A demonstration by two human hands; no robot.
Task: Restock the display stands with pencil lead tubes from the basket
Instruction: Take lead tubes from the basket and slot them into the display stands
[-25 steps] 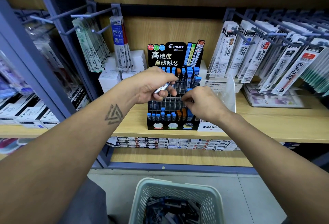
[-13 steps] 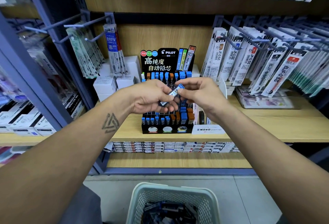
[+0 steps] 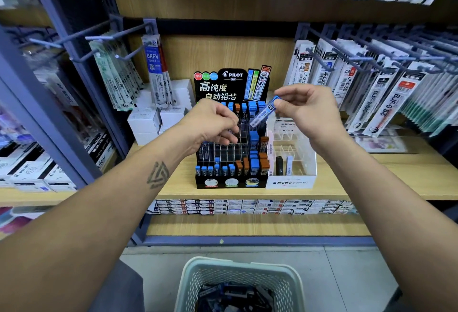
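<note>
**Partly stocked, plenty still to place**

Roughly midway is a fair judgement. The black stand (image 3: 231, 160) on the shelf (image 3: 371, 178) has its front row lined with blue- and orange-capped tubes and a filled column down its right side, yet the clear slots across its middle stand empty. Just beside it on the right, the clear stand (image 3: 292, 163) holds only two pieces, one dark and one pale, with most dividers bare.

The right hand (image 3: 307, 111) pinches one tube (image 3: 264, 111) by its blue-capped end between thumb and fingers; the tube hangs tilted above the gap between the two stands, touching neither. The left hand (image 3: 210, 123) is curled in front of the black stand's upper rows. Something dark seems to sit under its fingers, possibly more tubes, but what it grips cannot be told.

Below, on the floor, the basket (image 3: 198, 277) holds a loose heap of dark and blue tubes, so a good deal of stock seems left to move.
</note>
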